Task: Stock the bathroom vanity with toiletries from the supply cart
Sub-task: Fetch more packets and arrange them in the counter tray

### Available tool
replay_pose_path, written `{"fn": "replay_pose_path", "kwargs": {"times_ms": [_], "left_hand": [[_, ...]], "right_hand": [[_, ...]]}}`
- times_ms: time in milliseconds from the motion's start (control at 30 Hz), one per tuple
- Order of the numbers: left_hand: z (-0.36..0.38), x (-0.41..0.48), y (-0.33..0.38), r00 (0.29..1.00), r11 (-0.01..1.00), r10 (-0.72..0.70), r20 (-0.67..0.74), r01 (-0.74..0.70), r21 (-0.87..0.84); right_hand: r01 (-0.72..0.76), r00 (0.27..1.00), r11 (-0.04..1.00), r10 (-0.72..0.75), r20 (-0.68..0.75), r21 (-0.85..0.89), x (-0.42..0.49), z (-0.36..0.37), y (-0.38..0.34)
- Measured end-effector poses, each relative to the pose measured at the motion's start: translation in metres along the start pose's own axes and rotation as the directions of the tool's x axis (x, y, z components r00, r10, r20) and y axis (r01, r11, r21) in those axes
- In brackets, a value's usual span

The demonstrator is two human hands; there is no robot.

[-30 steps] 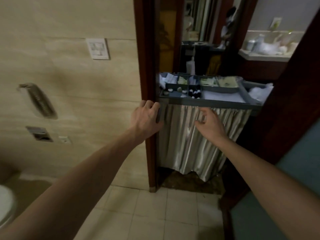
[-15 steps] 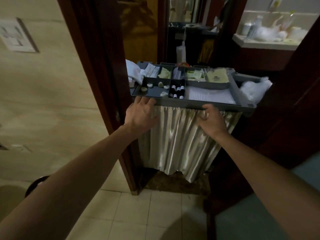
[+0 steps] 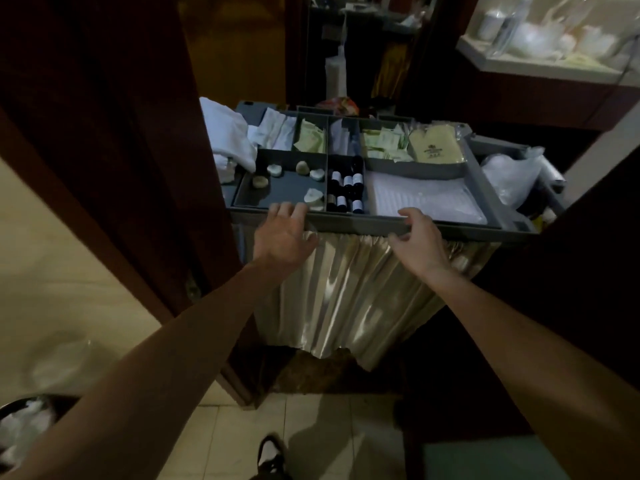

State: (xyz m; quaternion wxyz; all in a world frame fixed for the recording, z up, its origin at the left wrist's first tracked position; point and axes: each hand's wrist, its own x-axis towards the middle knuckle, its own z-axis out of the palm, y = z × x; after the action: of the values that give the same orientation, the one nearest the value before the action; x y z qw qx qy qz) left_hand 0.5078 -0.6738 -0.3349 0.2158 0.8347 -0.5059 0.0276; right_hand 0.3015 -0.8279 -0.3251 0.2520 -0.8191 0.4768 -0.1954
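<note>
Hotel bathrm doorway: housekeeping cart (image 3: 467, 232) w/ mini toiletry bottles (image 3: 346, 192), tiled floor (image 3: 311, 427).

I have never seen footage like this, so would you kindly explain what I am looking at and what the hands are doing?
No machine here: a person wears a camera on the head, looking forward and down, so you see their own arms. In front stands a supply cart with a silvery skirt. Its top tray holds small dark bottles, pale round pieces, green sachets and a flat white bundle. The left hand rests on the front rim; the right hand grips that rim. Neither holds a toiletry.
</note>
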Motion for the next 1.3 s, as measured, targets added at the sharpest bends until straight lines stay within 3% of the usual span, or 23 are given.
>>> {"fn": "replay_pose_path", "kwargs": {"times_ms": [100, 433, 700, 900, 1167, 1300], "left_hand": [[0.016, 0.025, -0.005, 0.996, 0.997, 0.017, -0.086, -0.023, -0.068], [0.042, 0.120, 0.011, 1.000, 0.995, -0.017, -0.001, 0.017, -0.097], [0.054, 0.198, 0.022, 0.991, 0.992, -0.128, -0.027, 0.128, -0.011], [0.057, 0.225, 0.019, 0.973, 0.975, -0.220, -0.062, 0.219, -0.034], [0.057, 0.241, -0.013, 0.970, 0.975, -0.207, -0.128, 0.215, 0.051], [0.057, 0.257, -0.031, 0.966, 0.971, -0.224, -0.127, 0.232, 0.052]], "right_hand": [[-0.012, 1.000, 1.000, 0.012, -0.003, -0.023, 0.021, 0.003, -0.003], [-0.020, 1.000, 0.999, 0.020, -0.012, 0.029, 0.103, -0.006, 0.025], [0.117, 0.992, 0.986, -0.123, 0.038, 0.116, 0.225, 0.000, 0.042], [0.132, 0.981, 0.978, -0.152, 0.120, 0.163, 0.294, 0.024, 0.031], [0.229, 0.959, 0.959, -0.252, 0.133, 0.168, 0.340, 0.058, 0.001], [0.204, 0.957, 0.966, -0.231, 0.178, 0.158, 0.360, 0.066, -0.015]]}}
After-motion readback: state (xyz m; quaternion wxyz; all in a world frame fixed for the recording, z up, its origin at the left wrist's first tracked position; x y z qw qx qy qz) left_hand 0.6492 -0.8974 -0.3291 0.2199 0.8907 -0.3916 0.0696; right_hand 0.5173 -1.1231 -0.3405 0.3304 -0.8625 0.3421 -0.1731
